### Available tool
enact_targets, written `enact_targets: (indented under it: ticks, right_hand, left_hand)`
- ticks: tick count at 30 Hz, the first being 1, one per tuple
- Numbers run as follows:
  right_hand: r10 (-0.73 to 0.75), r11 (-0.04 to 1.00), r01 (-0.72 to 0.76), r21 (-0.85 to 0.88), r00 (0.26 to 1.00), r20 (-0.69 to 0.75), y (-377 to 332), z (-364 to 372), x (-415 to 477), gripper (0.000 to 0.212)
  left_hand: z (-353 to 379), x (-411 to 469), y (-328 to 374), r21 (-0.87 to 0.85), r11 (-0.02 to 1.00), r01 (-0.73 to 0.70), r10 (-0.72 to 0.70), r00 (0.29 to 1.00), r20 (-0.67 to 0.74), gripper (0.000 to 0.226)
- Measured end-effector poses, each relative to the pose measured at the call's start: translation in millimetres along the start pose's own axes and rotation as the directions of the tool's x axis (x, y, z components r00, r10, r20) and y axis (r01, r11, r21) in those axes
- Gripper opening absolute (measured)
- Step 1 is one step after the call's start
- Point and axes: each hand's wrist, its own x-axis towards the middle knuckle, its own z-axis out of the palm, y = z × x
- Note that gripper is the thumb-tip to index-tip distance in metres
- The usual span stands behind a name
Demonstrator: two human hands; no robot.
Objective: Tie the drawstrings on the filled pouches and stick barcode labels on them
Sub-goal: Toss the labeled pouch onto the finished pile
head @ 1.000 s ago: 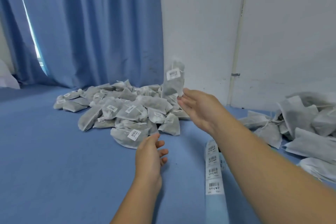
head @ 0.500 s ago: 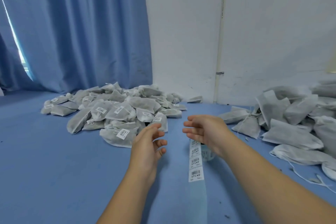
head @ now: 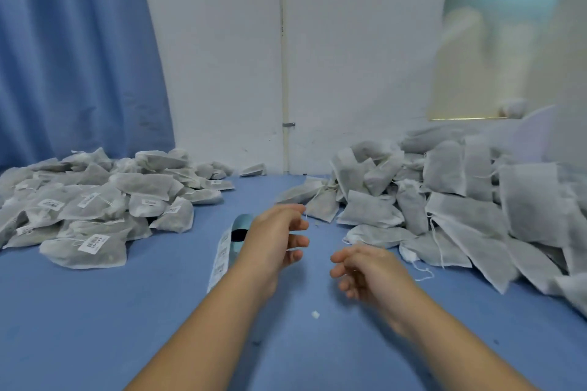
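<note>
Pouches with barcode labels (head: 95, 200) lie heaped at the left of the blue worktop (head: 95, 311), their long axes pointing every way. The label roll (head: 239, 225) trails its strip toward the camera. The left hand (head: 273, 238) and right hand (head: 365, 270) hover empty, both hands' fingers loosely curled. Unlabelled pouches (head: 460, 200) are piled at the right.

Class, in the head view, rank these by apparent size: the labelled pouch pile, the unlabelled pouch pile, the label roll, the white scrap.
1. Unlabelled pile, though it lies nearer and both piles run off frame, so the top two are unsure.
2. Labelled pile.
3. Label roll.
4. White scrap.
</note>
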Motion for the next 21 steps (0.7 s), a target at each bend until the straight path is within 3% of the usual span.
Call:
enact_targets:
  ticks: [7, 16, 19, 21]
  right_hand:
    - [-0.027, 0.999, 0.035, 0.036, 0.98, -0.199, 11.9, -71.1, -6.8, 0.022]
    - [-0.09, 0.996, 0.083, -0.035, 0.887, -0.453, 14.3, -103.4, 4.5, 0.016]
    - [-0.209, 0.96, 0.075, -0.269, 0.831, -0.516, 14.6, -114.7, 14.4, 0.015]
    - [-0.349, 0.843, 0.008, -0.538, 0.769, -0.536, 9.9, -130.6, 23.3, 0.017]
  left_hand:
    - [68.9, 8.6, -50.6, 0.125, 0.992, 0.006, -0.009, 1.0, 0.023, 0.02]
    - [103.6, 7.9, -99.1, 0.264, 0.962, -0.067, 0.061, 0.998, 0.031, 0.024]
    - [94.9, 7.9, -102.1, 0.264, 0.962, -0.069, 0.053, 0.996, 0.069, 0.024]
    - [93.3, 8.6, -103.6, 0.271, 0.96, -0.069, 0.049, 0.996, 0.079, 0.025]
